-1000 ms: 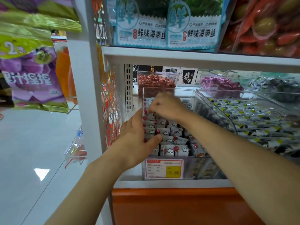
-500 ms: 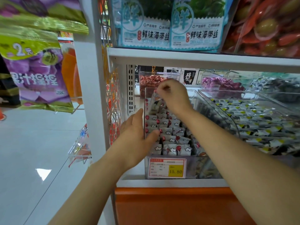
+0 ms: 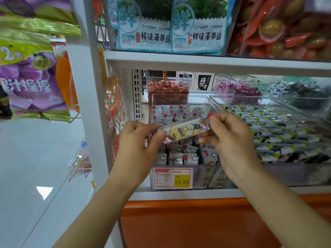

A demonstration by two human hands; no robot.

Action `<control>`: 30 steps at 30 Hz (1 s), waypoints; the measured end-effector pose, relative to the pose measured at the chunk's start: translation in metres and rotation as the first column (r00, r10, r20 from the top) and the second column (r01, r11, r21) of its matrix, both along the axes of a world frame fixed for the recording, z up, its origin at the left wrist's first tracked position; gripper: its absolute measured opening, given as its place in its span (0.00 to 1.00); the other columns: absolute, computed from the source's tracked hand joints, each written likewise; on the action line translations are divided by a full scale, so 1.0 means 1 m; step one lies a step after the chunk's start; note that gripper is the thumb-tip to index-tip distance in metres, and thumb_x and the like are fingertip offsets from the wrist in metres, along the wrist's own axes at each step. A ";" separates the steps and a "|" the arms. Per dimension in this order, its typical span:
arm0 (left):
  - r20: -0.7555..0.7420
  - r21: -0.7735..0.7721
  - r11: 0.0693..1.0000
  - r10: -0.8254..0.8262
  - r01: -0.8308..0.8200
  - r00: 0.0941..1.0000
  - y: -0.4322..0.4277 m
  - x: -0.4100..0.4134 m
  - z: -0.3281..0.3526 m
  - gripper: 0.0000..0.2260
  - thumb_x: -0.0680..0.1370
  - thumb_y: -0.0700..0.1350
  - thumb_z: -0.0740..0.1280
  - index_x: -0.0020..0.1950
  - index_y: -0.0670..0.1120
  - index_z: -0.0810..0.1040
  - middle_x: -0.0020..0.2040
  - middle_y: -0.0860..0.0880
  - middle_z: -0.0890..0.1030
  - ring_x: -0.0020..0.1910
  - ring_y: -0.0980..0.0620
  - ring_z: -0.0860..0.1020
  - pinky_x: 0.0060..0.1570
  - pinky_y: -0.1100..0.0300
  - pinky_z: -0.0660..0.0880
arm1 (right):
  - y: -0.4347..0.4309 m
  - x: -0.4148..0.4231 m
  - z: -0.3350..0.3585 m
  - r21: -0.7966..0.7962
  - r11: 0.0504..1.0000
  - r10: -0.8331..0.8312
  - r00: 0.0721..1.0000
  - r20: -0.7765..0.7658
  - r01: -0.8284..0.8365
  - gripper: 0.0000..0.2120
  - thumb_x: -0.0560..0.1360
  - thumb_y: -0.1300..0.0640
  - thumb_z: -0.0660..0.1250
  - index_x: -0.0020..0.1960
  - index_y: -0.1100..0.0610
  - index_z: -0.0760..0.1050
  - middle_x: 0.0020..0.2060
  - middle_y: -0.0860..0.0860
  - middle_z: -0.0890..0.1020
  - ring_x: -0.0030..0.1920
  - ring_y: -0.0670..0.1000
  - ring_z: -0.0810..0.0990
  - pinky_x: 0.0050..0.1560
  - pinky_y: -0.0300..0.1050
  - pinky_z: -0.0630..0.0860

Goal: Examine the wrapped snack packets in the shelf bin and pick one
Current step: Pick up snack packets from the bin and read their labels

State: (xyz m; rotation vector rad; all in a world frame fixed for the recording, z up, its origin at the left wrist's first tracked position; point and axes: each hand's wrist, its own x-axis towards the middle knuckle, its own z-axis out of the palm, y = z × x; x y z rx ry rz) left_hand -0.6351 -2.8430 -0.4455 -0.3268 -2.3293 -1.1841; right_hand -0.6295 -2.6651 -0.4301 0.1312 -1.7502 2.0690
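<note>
Snack packet point(image 3: 186, 130) is out of the clear bin point(image 3: 200, 100), held in front of it just above the remaining packets point(image 3: 179, 156), long axis roughly level, right end slightly higher, printed face to camera.

Left hand point(image 3: 138, 140) pinches the left end and right hand point(image 3: 231, 138) pinches the right end, with the other fingers loosely curled.

Handling, my read: light, glossy film wrap, likely slick and crinkly. The body looks bar-shaped, so probably semi-stiff, but a hard squeeze could crush it. Best hold is the crimped end seals, as now; a one-hand pinch should be enough.

Price tag point(image 3: 173, 178) is on the bin front. A neighbouring bin point(image 3: 223, 102) of yellow-marked packets sits right alongside.
</note>
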 end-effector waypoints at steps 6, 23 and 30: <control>0.066 0.309 0.946 -0.129 0.103 0.989 0.000 0.004 0.006 0.06 0.74 0.52 0.65 0.43 0.52 0.80 0.41 0.50 0.81 0.38 0.59 0.77 0.34 0.75 0.70 | 0.011 -0.002 -0.003 -0.272 0.939 0.248 0.962 0.112 -0.211 0.03 0.68 0.64 0.67 0.42 0.62 0.78 0.35 0.54 0.81 0.33 0.49 0.81 0.33 0.39 0.79; 0.149 0.732 0.667 -0.359 0.141 0.921 0.000 0.003 0.009 0.08 0.76 0.35 0.63 0.42 0.43 0.81 0.31 0.48 0.82 0.28 0.58 0.79 0.31 0.70 0.76 | 0.020 -0.003 -0.005 -0.431 0.878 0.304 0.938 0.169 -0.207 0.07 0.73 0.72 0.61 0.47 0.65 0.75 0.32 0.56 0.83 0.33 0.51 0.84 0.32 0.38 0.79; 0.131 0.705 0.664 -0.466 0.248 0.875 -0.001 0.003 0.008 0.12 0.74 0.29 0.62 0.50 0.42 0.80 0.36 0.50 0.83 0.37 0.54 0.82 0.38 0.68 0.77 | 0.022 -0.002 -0.005 -0.263 0.957 0.158 0.980 0.121 -0.122 0.09 0.75 0.73 0.60 0.47 0.63 0.75 0.32 0.53 0.82 0.33 0.50 0.83 0.33 0.36 0.79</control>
